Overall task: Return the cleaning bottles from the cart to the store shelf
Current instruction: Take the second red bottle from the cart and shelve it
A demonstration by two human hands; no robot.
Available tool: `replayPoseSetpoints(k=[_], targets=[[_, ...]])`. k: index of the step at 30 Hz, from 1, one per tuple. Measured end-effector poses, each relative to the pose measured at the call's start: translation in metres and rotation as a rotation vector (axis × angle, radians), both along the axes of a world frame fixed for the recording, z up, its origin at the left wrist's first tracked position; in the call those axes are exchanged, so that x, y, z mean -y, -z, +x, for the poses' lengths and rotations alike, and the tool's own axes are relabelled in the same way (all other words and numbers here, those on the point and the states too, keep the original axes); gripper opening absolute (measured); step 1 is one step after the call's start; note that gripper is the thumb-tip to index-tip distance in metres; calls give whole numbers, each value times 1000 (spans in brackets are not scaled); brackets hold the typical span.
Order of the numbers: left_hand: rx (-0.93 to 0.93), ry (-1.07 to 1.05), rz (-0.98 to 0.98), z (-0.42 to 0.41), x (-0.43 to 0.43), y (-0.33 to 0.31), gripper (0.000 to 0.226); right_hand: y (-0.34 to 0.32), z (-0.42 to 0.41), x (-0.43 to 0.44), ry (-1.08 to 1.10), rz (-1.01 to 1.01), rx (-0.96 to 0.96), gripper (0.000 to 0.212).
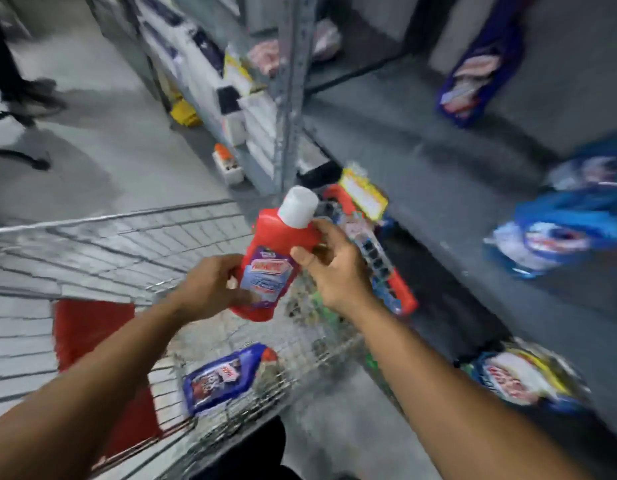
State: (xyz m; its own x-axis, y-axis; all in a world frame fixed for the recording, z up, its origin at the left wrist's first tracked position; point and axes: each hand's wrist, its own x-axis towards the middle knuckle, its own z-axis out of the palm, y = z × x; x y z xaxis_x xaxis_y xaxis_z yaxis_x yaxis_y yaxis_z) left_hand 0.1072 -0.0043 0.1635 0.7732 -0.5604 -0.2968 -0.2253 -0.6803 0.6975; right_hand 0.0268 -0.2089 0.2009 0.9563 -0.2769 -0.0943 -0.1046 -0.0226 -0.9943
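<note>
Head camera view, looking down over a wire shopping cart (134, 233) toward a grey metal store shelf (421, 161) on the right, with the whole scene smeared by motion blur. Both hands hold one red bottle (272, 258) with a white cap (298, 206), raised above the cart's far corner and tilted so the cap points up and slightly right toward the shelf. The left hand (210, 289) wraps around the lower part of the bottle, its thumb lying across the blue and purple label. The right hand (331, 261) closes on the bottle's shoulder just below the cap, thumb on the front and fingers curled behind. Inside the cart, lower down, a blue bottle (224, 379) with a red cap lies on its side on the wire floor, next to a flat red panel (92, 337) of the cart. On the shelf, blue and white packets (556, 233) sit at the right edge, a dark blue packet (480, 64) leans against the back wall higher up, and another packet (521, 375) with red lettering lies near the front lower down. A long red and blue pack (379, 251) sticks out just beyond the right hand; its contents are too blurred to make out.
</note>
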Motion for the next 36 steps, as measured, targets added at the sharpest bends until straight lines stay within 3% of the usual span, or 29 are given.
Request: replayPoseSetpoints(k=[5,11,21,30,36], targets=[[191,138,-275,-69,77,-98,39,-108,-100,55,147,-40,284,41],[153,312,-484,-164,180,-121,48,-160,-228,120,330,-229,387,45],[114,479,-497,-256,367,-119,47,-147,-332,225,708,-347,422,52],[38,577,-385,-271,415,-117,57,-138,-352,271,810,-424,290,48],[5,568,-415,-277,420,-110,54,-136,-356,275,820,-440,238,53]])
